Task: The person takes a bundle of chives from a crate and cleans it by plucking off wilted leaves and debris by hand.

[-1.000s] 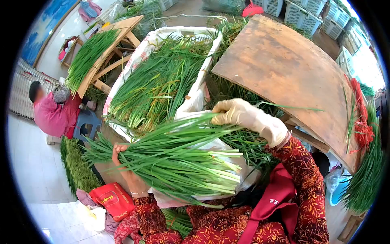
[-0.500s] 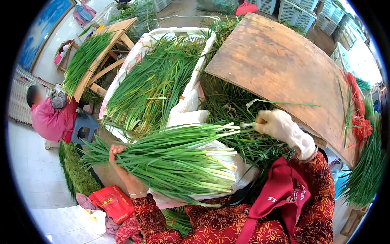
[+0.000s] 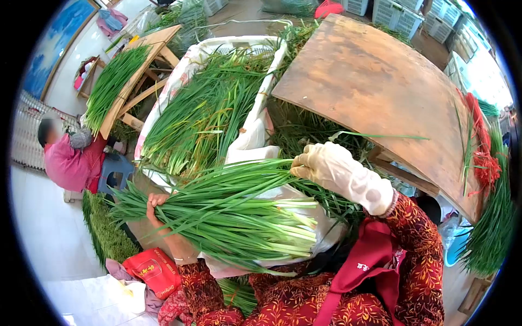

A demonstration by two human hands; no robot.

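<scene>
A thick bunch of garlic chives (image 3: 244,217) lies across my lap, its pale stem ends to the right and green leaf tips to the left. My left hand (image 3: 156,204), bare, is closed around the leafy end. My right hand (image 3: 331,171), in a cream glove, has its fingertips closed on the uppermost stem ends; the exact stalks between them are partly hidden. White plastic sheeting (image 3: 329,231) shows under the bunch. Just ahead, a large white-lined crate (image 3: 280,57) holds a loose heap of more chives (image 3: 209,108).
A tilted wooden board (image 3: 375,81) stands at the right, red ties (image 3: 481,163) on its edge and chives (image 3: 492,228) hanging beside it. At left, a person in pink (image 3: 70,163) sits by a wooden stand (image 3: 133,76). Leaf scraps (image 3: 304,127) lie between crate and board.
My right hand has moved left from beside the board to the stem ends of the bunch. The pale scrap at its fingers is no longer visible. My left hand stays in place.
</scene>
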